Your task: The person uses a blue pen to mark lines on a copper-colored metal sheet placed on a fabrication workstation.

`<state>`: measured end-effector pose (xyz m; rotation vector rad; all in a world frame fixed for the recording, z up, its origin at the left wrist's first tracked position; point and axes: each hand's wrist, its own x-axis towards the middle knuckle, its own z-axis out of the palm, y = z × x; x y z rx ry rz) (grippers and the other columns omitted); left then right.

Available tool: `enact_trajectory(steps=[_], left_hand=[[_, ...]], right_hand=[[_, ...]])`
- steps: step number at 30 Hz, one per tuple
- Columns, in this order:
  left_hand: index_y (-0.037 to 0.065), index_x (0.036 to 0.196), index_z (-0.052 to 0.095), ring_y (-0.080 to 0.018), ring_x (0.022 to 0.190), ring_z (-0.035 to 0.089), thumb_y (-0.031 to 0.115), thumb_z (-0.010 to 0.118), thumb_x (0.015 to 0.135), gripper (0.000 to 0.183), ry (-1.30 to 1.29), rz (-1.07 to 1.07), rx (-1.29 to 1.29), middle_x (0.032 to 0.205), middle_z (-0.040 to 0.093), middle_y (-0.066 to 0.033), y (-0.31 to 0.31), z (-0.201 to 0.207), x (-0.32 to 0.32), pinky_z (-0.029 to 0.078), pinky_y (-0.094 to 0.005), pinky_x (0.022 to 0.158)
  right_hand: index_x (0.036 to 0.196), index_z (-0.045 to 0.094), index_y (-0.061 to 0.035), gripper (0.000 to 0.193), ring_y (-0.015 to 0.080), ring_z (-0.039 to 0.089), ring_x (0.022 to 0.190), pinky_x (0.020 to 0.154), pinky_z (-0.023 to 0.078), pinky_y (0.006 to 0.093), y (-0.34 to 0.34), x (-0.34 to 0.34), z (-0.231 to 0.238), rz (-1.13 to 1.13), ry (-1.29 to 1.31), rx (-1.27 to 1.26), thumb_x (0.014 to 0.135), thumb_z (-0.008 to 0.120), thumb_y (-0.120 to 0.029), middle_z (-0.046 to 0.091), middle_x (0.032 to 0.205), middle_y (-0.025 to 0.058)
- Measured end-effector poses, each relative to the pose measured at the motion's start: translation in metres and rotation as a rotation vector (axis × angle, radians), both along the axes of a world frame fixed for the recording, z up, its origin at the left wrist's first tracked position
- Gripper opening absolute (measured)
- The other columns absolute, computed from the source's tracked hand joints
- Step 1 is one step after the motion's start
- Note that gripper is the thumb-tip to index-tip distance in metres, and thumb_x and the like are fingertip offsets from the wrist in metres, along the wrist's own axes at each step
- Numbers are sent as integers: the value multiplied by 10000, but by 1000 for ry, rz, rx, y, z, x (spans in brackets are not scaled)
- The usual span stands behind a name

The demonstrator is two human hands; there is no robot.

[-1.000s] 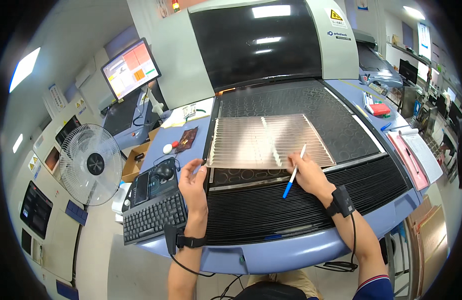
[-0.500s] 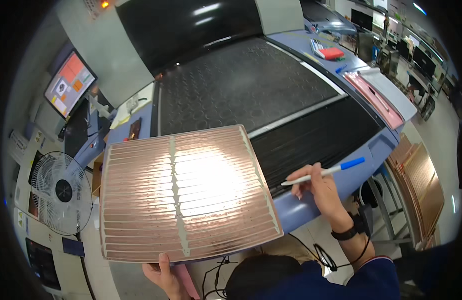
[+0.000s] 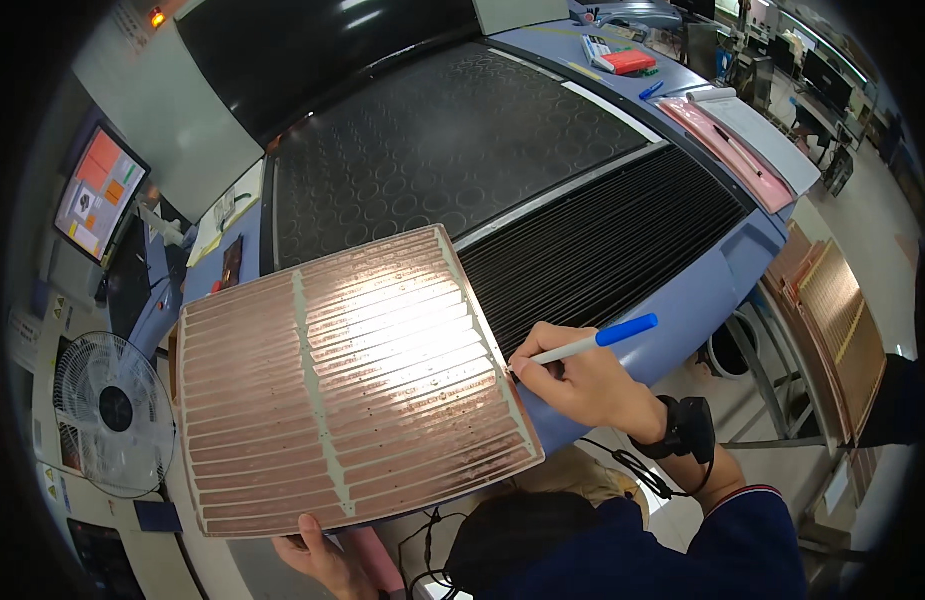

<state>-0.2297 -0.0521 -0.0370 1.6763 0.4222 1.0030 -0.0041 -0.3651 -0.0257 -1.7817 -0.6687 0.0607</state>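
In the head view, the machine's black bed [image 3: 423,150], its surface covered with ring shapes, stretches away ahead of you. On its near side, toward the left, is the copper-coloured panel [image 3: 383,400], crossed by pale stripes and shining with a bright glare; whether it touches the bed, I cannot tell. Your left hand [image 3: 323,562] grips the panel's near edge, thumb on top, the other fingers largely hidden beneath. Your right hand [image 3: 591,388], nearer you than the bed, pinches 1 white pen [image 3: 575,350] with a blue end, its tip at the panel's right edge. Along the bed's near side runs a ribbed black strip [image 3: 603,245]. Left of the bed stand a lit monitor [image 3: 102,195] and, nearer you, a caged fan [image 3: 116,408]. Right of the bed lie a pink sheet [image 3: 723,155] and 1 white pad [image 3: 768,145]; farther right and nearer you, upright copper-coloured boards [image 3: 838,320] stand above a pale floor [image 3: 868,215].
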Motion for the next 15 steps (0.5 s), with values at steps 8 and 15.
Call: enact_trajectory(steps=[8, 15], left_hand=[[-91, 1296, 520, -228, 1105, 596, 236, 687, 989, 479, -1, 48, -29, 1230, 616, -170, -9, 2, 7, 451, -374, 1008], [-84, 1383, 483, -278, 1224, 589, 161, 611, 1025, 452, -130, -15, -266, 1327, 587, -209, -11, 4, 0, 442, -446, 1103]], right_hand=[[876, 645, -22, 115, 249, 612, 618, 548, 467, 353, 3, 3, 2, -23, -223, -5, 931, 677, -117, 630, 713, 118], [900, 667, -11, 121, 108, 609, 668, 579, 457, 277, -1, 0, -4, -23, -2, 124, 961, 671, -115, 642, 760, 49]])
